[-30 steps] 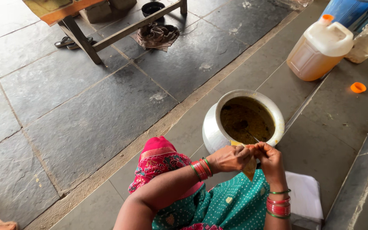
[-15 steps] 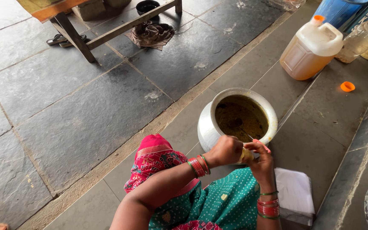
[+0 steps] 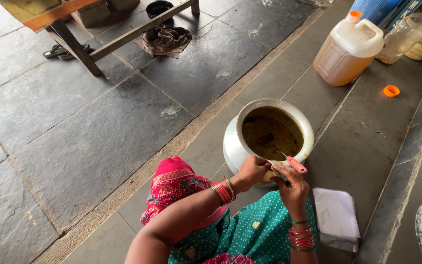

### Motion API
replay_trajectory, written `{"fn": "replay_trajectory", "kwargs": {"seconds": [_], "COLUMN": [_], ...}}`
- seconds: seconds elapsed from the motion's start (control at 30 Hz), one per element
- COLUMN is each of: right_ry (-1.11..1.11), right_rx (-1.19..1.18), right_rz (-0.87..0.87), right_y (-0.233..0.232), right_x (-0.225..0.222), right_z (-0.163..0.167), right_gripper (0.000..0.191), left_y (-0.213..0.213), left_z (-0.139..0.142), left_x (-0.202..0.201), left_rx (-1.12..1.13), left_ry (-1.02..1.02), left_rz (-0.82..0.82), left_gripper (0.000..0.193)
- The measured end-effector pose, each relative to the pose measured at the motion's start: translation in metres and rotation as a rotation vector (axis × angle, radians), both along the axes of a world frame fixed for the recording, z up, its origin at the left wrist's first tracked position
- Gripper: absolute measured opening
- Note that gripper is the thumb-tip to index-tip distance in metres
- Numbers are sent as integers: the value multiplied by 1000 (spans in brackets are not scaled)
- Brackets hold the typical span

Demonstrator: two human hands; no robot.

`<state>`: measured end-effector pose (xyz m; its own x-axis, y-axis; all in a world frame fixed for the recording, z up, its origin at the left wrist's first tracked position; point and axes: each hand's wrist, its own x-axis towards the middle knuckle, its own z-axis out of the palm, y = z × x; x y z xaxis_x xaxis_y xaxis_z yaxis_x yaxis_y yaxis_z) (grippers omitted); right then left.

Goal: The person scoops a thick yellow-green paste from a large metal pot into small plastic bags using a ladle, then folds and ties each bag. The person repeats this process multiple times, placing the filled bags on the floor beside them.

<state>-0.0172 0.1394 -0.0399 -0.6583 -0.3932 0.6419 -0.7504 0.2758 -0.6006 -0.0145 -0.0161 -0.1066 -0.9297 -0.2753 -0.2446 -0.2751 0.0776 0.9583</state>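
Our right hand [image 3: 293, 188] now grips a pink-handled knife [image 3: 295, 164], lifted since a moment ago; our left hand [image 3: 252, 170] pinches a small yellowish piece [image 3: 269, 175] at the rim of the metal pot [image 3: 233, 146], which holds brownish mash. Beyond it, on the floor's raised edge, stands a jug [image 3: 345, 51] of amber liquid, its orange cap [image 3: 391, 90] lying apart.

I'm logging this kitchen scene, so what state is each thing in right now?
Metal pot: upright, uncovered, holding a brownish mixture.
Knife: pink-handled, gripped in the right hand over the pot's rim.
Left hand: closed on a small pale piece, too hidden to identify.
Oil jug: upright, partly filled, orange cap on.
Loose orange cap: lying on the floor.
White cloth: folded, flat.
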Motion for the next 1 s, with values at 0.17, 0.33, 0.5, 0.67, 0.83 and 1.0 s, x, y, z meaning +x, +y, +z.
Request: {"fn": "replay_trajectory", "kwargs": {"seconds": [0.17,0.33,0.5,0.67,0.83,1.0], "right_ry": [-150,-278,-311,-324,-305,-149], "right_rx": [-62,-187,-271,-220,-74,101], "right_rz": [-86,-185,-272,-287,-276,-186], "right_y": [-2,1,13,8,9,5], "right_x": [-8,-19,-41,-43,-27,-9], "right_z": [-23,-57,-71,-66,-49,-29], "right_gripper": [15,9,14,12,9,23], "left_y": [3,-1,1,3,-8,-13], "left_z": [17,34,31,11,-6,2], "left_x": [11,27,35,14,-5,-5], "left_rx": [-246,-814,-1193,-812,273,364], "left_ry": [151,637,924,506,-55,2], "left_rz": [-53,-235,-305,-213,3,-23], "left_gripper": [21,20,29,13,27,20]}}
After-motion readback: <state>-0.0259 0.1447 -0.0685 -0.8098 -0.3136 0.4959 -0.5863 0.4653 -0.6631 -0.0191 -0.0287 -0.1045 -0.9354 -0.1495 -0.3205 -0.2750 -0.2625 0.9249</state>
